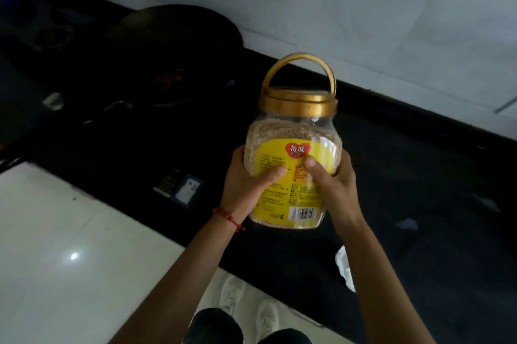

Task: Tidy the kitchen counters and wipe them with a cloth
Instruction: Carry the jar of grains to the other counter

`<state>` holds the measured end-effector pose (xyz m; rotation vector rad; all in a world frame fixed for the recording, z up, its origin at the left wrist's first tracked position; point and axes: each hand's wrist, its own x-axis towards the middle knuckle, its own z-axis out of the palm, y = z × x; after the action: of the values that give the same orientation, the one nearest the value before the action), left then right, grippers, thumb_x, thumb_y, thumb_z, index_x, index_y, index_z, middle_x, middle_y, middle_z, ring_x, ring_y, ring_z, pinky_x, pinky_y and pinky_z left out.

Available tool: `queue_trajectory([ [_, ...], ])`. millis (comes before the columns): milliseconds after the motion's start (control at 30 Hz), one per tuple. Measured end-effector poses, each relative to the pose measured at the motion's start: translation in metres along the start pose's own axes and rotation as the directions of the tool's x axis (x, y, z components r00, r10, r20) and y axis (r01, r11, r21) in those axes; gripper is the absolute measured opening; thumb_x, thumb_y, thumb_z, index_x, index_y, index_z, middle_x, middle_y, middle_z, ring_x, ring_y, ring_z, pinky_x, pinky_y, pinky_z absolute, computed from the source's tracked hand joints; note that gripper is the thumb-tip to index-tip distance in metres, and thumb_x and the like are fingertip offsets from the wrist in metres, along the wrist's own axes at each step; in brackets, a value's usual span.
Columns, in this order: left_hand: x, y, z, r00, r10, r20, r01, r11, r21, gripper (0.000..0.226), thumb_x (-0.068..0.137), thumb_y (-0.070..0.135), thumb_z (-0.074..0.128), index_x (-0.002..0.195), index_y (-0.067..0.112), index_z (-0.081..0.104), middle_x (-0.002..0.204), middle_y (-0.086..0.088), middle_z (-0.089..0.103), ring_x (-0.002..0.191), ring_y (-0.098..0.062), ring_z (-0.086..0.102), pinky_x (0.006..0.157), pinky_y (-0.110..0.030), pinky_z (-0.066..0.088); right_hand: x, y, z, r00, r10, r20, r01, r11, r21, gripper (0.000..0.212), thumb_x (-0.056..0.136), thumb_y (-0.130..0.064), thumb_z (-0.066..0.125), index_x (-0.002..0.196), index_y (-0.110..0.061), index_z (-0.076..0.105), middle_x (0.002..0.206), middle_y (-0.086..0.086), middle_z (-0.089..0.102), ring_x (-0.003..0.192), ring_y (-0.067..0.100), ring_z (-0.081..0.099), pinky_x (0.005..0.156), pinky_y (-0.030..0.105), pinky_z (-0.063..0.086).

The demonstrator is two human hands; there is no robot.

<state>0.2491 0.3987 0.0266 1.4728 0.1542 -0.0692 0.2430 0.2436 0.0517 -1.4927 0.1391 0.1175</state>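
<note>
Both hands, left hand (pixel 246 184) and right hand (pixel 333 184), clasp jar (pixel 293 147) above cluttered counter (pixel 419 175); tidying likely unfinished, wiping ahead.

White sneakers (pixel 246 304) on glossy floor (pixel 70 245)

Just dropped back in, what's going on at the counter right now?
A person holds a clear plastic jar of pale grain in both hands, left hand and right hand on its sides, above the dark counter. Its gold lid is on, the carry handle up. A dark wok sits to the left by the wall, and small scraps lie on the counter. No cloth is in either hand.
</note>
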Motion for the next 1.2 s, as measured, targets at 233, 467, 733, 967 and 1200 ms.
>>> queue_trajectory([
  [233,-0.093,-0.004,-0.074,0.944,-0.076,-0.322,0.084,0.996,0.011,0.084,0.04,0.044,0.073,0.113,0.013,0.048,0.09,0.012,0.06,0.069,0.008,0.063,0.051,-0.005,0.047,-0.052,0.018,0.076,0.968,0.125,0.219,-0.113,0.992,-0.063,0.1,0.043,-0.051,0.081,0.127,-0.014,0.04,0.109,0.002,0.064,0.085,0.005,0.07,0.058,0.016,0.054],
  [467,-0.203,-0.019,-0.196,0.769,-0.143,-0.622,0.127,0.989,-0.071,0.109,0.021,0.069,0.074,0.11,0.012,0.048,0.092,0.006,0.063,0.072,-0.004,0.066,0.05,-0.009,0.05,-0.117,0.052,0.21,0.87,0.229,0.436,-0.132,0.961,-0.243,0.086,0.052,-0.043,0.082,0.125,-0.019,0.044,0.099,-0.01,0.063,0.081,0.002,0.066,0.053,0.012,0.053],
  [733,-0.324,-0.035,-0.377,0.536,-0.223,-0.814,0.151,0.974,-0.168,0.116,0.02,0.081,0.065,0.111,0.011,0.048,0.096,-0.003,0.065,0.084,-0.016,0.066,0.055,-0.017,0.055,-0.21,0.1,0.417,0.68,0.33,0.655,-0.042,0.909,-0.415,0.093,0.047,-0.052,0.08,0.126,-0.021,0.041,0.096,-0.016,0.057,0.085,0.003,0.059,0.068,0.021,0.052],
  [967,-0.381,-0.035,-0.498,0.388,-0.298,-0.872,0.156,0.954,-0.256,0.092,0.04,0.06,0.067,0.114,0.008,0.049,0.107,-0.013,0.067,0.091,-0.026,0.068,0.076,-0.043,0.058,-0.259,0.127,0.545,0.538,0.357,0.764,0.046,0.892,-0.449,0.105,0.036,-0.066,0.064,0.126,-0.017,0.041,0.097,-0.014,0.058,0.084,0.001,0.059,0.058,0.012,0.052],
  [1200,-0.344,-0.037,-0.599,0.392,-0.314,-0.865,0.135,0.949,-0.284,0.117,0.026,0.08,0.067,0.117,0.008,0.048,0.108,-0.01,0.067,0.091,-0.023,0.068,0.065,-0.025,0.059,-0.22,0.138,0.656,0.481,0.364,0.798,0.092,0.884,-0.459,0.121,0.025,-0.08,0.066,0.126,-0.02,0.039,0.099,-0.016,0.056,0.086,0.001,0.06,0.056,0.013,0.053],
])
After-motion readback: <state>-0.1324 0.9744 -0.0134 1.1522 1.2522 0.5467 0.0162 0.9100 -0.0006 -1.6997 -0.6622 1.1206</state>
